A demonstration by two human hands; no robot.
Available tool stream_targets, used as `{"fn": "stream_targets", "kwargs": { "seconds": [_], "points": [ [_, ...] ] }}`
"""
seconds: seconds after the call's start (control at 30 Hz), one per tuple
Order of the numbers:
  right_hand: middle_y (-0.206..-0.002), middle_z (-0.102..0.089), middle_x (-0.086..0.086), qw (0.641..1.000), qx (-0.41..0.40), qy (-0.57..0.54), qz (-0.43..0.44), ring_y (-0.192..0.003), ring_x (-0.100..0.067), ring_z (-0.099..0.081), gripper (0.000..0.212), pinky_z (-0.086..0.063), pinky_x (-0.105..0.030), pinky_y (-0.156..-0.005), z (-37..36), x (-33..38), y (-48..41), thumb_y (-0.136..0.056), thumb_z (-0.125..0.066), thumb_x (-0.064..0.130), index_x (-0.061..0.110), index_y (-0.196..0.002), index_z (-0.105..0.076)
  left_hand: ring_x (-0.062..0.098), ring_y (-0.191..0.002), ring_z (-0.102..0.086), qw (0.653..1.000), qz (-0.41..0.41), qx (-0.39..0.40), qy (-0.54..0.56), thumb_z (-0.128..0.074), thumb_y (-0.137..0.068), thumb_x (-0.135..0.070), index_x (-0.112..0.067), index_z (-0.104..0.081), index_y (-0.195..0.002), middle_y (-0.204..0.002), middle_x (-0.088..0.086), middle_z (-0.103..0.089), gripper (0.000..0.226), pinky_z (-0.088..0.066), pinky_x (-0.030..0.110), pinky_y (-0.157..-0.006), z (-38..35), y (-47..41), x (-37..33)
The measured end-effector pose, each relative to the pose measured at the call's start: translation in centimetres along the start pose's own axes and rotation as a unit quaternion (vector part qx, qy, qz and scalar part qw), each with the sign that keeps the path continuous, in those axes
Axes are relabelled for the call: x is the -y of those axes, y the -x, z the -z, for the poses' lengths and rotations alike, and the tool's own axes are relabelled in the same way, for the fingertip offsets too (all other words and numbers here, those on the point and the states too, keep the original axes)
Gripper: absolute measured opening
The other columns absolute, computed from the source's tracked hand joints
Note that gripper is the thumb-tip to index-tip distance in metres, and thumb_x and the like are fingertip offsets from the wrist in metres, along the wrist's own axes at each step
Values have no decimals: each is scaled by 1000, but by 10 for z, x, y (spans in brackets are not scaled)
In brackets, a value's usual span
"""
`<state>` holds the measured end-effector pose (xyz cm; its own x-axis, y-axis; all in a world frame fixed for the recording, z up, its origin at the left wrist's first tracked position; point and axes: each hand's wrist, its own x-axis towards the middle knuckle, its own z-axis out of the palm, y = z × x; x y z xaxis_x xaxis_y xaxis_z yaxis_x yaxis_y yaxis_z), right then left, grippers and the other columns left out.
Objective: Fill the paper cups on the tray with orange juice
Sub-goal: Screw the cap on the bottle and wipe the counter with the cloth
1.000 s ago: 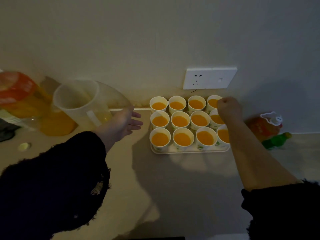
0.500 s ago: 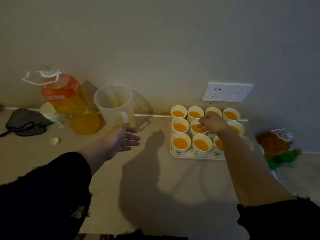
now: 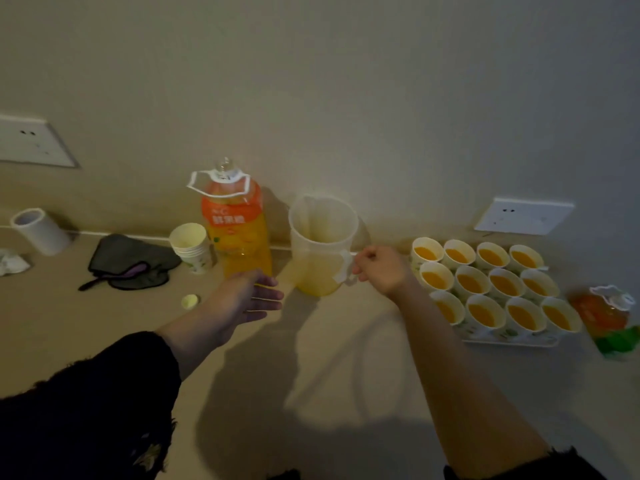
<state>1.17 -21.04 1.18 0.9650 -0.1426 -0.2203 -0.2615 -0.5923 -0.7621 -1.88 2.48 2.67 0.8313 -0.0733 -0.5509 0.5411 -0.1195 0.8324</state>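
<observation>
jug (image 3: 322, 244) left of tray (image 3: 512, 341), bottle (image 3: 235, 230) seemingly beside

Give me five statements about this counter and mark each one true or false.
1. All twelve paper cups on the tray hold orange juice. True.
2. The pitcher is full to the brim. False: juice fills only its lower part.
3. The juice bottle stands beside the pitcher, on the side away from the tray. True.
4. The left hand grips the juice bottle. False: its fingers are straight and hold nothing.
5. The right hand rests on the tray. False: it is curled at the pitcher's handle.
</observation>
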Motion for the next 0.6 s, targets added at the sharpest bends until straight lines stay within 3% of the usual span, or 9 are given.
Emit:
{"fn": "stream_targets", "kwargs": {
  "seconds": [0.13, 0.27, 0.43, 0.53, 0.6],
  "points": [
    [-70, -65, 6, 999, -20, -41, 7, -72, -21, -62, 24, -53, -44, -76, -28, 44, 5, -93, -50, 16, 22, -70, -56, 19, -77, -65, 1000, -6, 18, -7, -37, -99, -25, -14, -57, -86, -80, 5, -70, 26, -43, 32, -80, 34, -3, -8],
    [-71, -70, 3, 999, -5, -28, 15, -73, -22, -67, 20, -55, -44, -78, -54, 68, 8, -83, -51, 34, 25, -68, -60, 19, -76, -65, 999, 9, 31, -22, -37, -98, -25, -15, -55, -86, -86, 8, -68, 24, -44, 30, -76, 60, -7, -11],
    [-80, -69, -5, 1000, -5, -17, 23, -78, -27, -66, 26, -53, -45, -82, -89, 87, 12, -89, -57, 18, 28, -66, -55, 21, -77, -65, 999, 22, 26, -11, -38, -98, -25, -13, -56, -87, -84, 8, -69, 24, -44, 30, -75, 88, -15, -9],
    [-76, -61, 3, 994, -73, -28, 79, -81, -26, -65, 12, -52, -39, -80, -94, 107, 9, -89, -59, 16, 23, -79, -59, 24, -80, -65, 1000, 22, 10, -2, -40, -99, -25, -12, -58, -89, -87, 11, -70, 24, -44, 32, -75, 101, -19, -6],
    [-85, -62, 0, 984, -121, -55, 119, -85, -24, -64, 9, -51, -37, -81, -92, 126, 5, -93, -56, 18, 13, -95, -63, 25, -82, -65, 1000, 25, -4, 2, -39, -100, -26, -11, -58, -90, -90, 13, -70, 26, -44, 32, -76, 106, -22, -5]
  ]
}}
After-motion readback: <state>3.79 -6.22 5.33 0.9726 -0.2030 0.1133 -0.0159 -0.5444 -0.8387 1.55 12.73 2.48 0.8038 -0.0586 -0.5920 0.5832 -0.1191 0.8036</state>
